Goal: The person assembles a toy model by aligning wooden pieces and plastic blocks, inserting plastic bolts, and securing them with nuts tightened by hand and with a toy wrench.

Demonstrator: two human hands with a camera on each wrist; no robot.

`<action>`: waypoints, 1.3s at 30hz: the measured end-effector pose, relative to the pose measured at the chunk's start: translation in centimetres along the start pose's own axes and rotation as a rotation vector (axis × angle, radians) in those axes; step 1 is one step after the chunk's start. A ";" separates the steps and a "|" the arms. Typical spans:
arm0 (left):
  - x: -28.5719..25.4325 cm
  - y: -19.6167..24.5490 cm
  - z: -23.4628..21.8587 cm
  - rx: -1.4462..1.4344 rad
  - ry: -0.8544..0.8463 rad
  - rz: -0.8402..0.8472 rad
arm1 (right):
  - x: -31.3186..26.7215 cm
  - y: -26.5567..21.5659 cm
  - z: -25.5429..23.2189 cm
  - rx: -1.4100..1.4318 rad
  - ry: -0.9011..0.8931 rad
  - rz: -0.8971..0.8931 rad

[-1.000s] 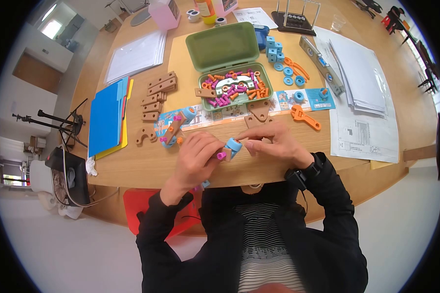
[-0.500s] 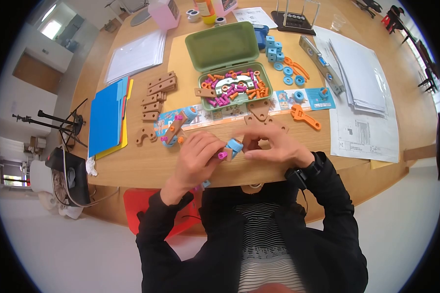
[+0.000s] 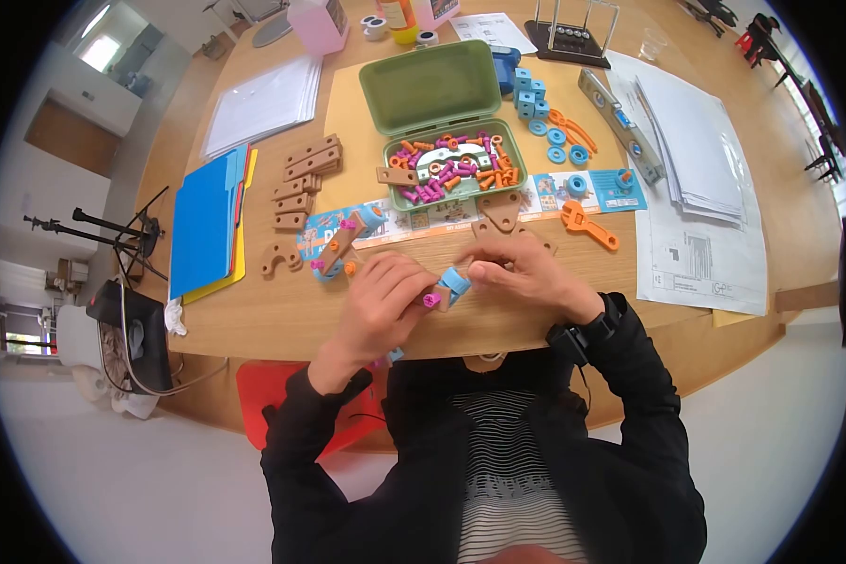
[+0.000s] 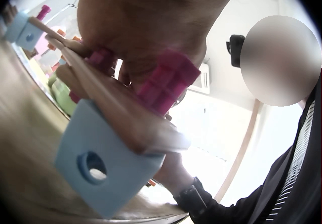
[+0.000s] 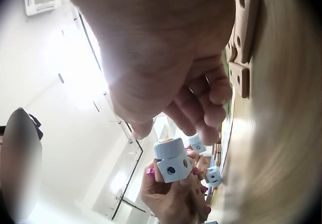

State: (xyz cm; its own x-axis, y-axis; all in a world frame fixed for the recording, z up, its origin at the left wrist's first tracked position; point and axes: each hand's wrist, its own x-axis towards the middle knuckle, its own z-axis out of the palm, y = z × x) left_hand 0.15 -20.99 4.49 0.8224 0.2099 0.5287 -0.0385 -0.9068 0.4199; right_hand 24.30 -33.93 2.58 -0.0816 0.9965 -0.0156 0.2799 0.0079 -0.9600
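My left hand (image 3: 383, 299) grips a toy assembly: a brown perforated strip (image 4: 121, 108) with blue blocks (image 4: 108, 158) and magenta bolts (image 4: 168, 80). At its right end, a blue block (image 5: 173, 169) carries a round blue cap (image 5: 169, 147) with a trace of orange on top. My right hand (image 3: 526, 275) hovers beside this cap, its fingers loosely bent. In the right wrist view a gap shows between the thumb and the other fingers, with the cap just beyond them. Left of my left hand, another brown piece (image 3: 334, 252) with blue and magenta parts rests on the table.
A green box (image 3: 442, 209) holding magenta and orange bolts stands open behind the hands. Brown strips (image 3: 310, 167) lie to its left; blue blocks (image 3: 526, 99), orange pliers (image 3: 573, 132) and an orange wrench (image 3: 589, 226) to its right. Papers and blue folders (image 3: 207, 226) flank the work area.
My right fingers were at the cap, drew apart from it to the right, and now hover close beside it again. The left hand keeps its grip; the assembly's end shifted slightly right.
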 end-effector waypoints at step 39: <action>0.2 0.0 0.2 -0.036 -0.035 -0.002 | -0.1 -0.5 0.0 -0.029 0.051 -0.259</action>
State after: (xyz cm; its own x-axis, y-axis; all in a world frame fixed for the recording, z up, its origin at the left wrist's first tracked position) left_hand 0.39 -21.05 4.42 0.8420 0.1982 0.5018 -0.0565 -0.8926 0.4474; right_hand 24.14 -34.05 3.07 -0.1064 0.9638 0.2445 0.2831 0.2651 -0.9217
